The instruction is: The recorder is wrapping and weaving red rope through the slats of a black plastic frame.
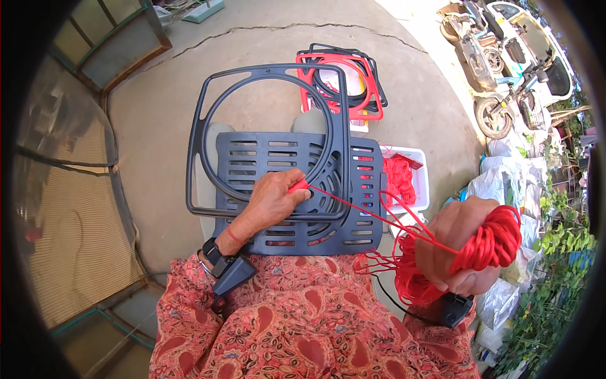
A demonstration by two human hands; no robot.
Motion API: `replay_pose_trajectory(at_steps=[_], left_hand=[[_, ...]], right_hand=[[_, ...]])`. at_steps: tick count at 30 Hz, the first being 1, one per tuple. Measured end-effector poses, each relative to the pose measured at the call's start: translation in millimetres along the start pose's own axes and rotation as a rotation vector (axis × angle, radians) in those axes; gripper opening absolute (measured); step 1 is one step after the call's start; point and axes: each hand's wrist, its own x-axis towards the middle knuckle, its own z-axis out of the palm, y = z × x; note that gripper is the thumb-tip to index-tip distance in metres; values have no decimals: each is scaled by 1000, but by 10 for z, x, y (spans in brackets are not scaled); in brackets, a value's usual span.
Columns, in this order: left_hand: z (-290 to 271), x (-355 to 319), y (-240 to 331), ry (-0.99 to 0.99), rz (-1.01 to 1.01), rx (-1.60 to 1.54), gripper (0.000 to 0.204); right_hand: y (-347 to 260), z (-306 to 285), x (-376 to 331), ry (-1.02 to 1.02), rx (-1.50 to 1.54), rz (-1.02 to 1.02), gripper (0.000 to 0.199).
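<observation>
My left hand (273, 203) pinches the end of a red cord (353, 207) against the lower rim of a dark plastic ring frame (265, 82). That frame lies on a dark slatted plastic panel (252, 158) across my lap. My right hand (457, 243) is closed around a thick bundle of the same red cord (495, 240), held to the right of the panel. The cord runs taut between both hands, with loose loops hanging below the bundle. A black device is strapped to each wrist.
Red and black ring frames (344, 82) are stacked on the concrete beyond the panel. A white tub (420, 174) with red cord stands to the right. Scooters (499, 69), filled plastic bags and plants line the right side. A mesh-covered frame (69, 189) is on the left.
</observation>
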Motion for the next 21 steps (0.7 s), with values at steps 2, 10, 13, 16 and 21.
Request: replay_pose_trajectory(at_steps=[2,10,13,16,21], left_hand=[[32,-15,-41,42,7,19,24],[154,-67,-28,266,144,131,31],[154,-108,-14,302,250,161,30],[182,-156,-54,302,269,118,29],[142,-300,-11,272,255,191,30]], right_hand=[[-104,73,221,-155,69,-71,27],[-142,491,1137,-346,-36,-320,25],[-80,587,1454,-258,-204,-306,30],[-30,619,1754,-297,-341,-361,26],[616,395,1973,-347,-923,-567,47]])
